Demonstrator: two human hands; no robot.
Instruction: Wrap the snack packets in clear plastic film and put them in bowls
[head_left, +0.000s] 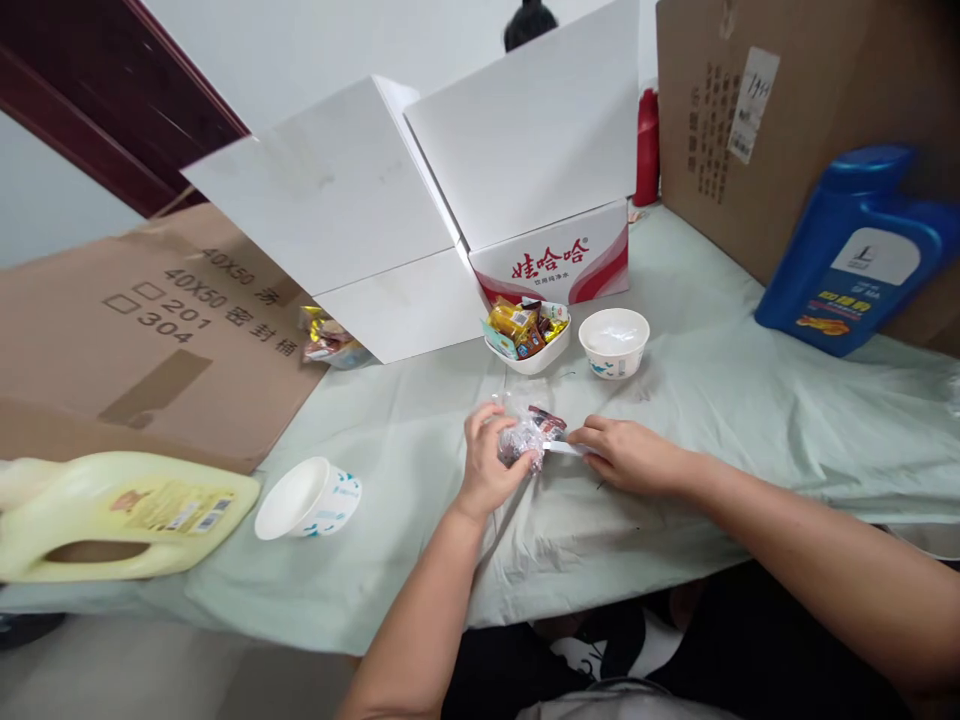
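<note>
My left hand (486, 465) is closed on a crumpled clear plastic bag (523, 438) on the cloth-covered table. Between my hands lies a small dark red wrapped snack (548, 422), partly behind the plastic. From the bag toward my right hand (634, 455) runs a thin white strip (564, 448); those fingers pinch its end. Whether the strip belongs to the bag I cannot tell. Just beyond my hands stands a white bowl (534, 362) heaped with colourful wrapped snacks. Right of it, a paper bowl (615, 345) has clear plastic inside.
Another paper bowl (296, 505) tilts at the left, near a pale yellow jug (127, 515) lying down. An open white carton (555, 265) stands behind. Cardboard boxes (172, 320) flank the table, with a blue jug (855, 255) at right. A person's head (529, 25) shows beyond.
</note>
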